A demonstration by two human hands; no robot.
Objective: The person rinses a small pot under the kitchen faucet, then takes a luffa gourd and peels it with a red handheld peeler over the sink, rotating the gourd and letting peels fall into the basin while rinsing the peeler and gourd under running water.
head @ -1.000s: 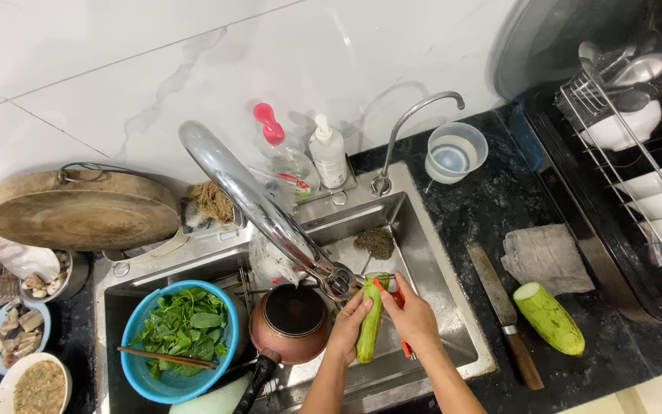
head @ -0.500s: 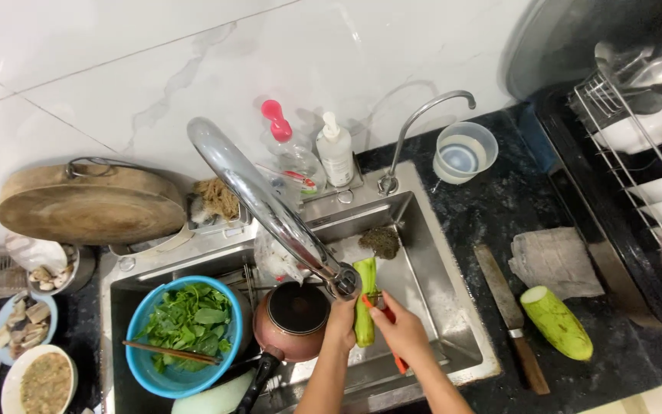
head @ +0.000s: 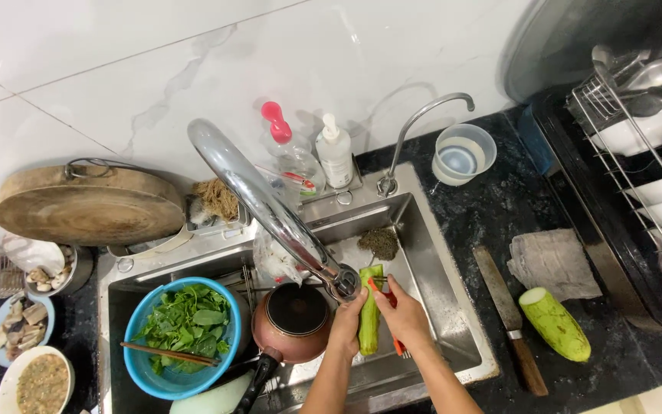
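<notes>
green gourd [head: 368, 318] upright in left hand [head: 349, 322] grip, right hand [head: 406, 322] beside

I am looking down into a home kitchen — a steel sink [head: 423, 230] set in a black speckled counter [head: 499, 207] against white marble wall tiles [head: 116, 77]. A tall chrome tap [head: 270, 207] arcs over the basin, with a soap pump bottle [head: 334, 153] behind it. A wire dish rack [head: 653, 153] holds white bowls, a round wooden chopping board [head: 90, 205] leans at the wall, and a cleaver [head: 509, 318] lies on the counter — plainly a lived-in cooking space.
</notes>
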